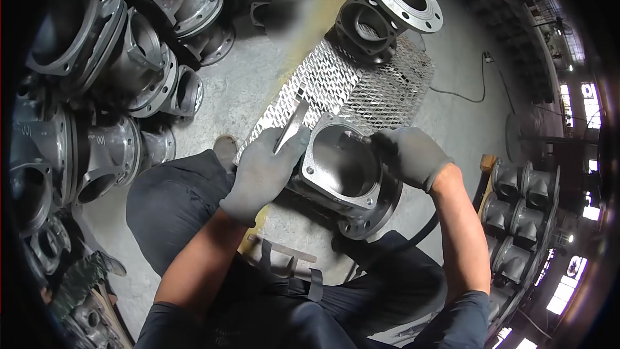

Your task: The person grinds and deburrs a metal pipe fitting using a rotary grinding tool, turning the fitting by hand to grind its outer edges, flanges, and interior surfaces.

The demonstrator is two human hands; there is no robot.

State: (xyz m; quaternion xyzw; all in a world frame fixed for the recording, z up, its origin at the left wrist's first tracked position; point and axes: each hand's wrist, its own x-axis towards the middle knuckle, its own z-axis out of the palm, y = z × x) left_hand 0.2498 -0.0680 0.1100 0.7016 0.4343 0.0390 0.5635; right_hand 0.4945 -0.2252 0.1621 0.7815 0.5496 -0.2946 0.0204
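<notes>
A grey metal valve body lies in front of me, its squarish flange and round opening facing up. My left hand, in a grey glove, is closed on the edge of its upper-left flange. On the opposite side, my gloved right hand is closed around a slim tool, mostly hidden by the fingers. The tool's tip is at the upper right rim of the opening. A round flange shows at the valve body's lower right.
Another valve body with a bright drilled flange stands on the patterned metal plate. Many castings are stacked at left, more at right. A black hose passes under my right forearm. A thin cable crosses the floor.
</notes>
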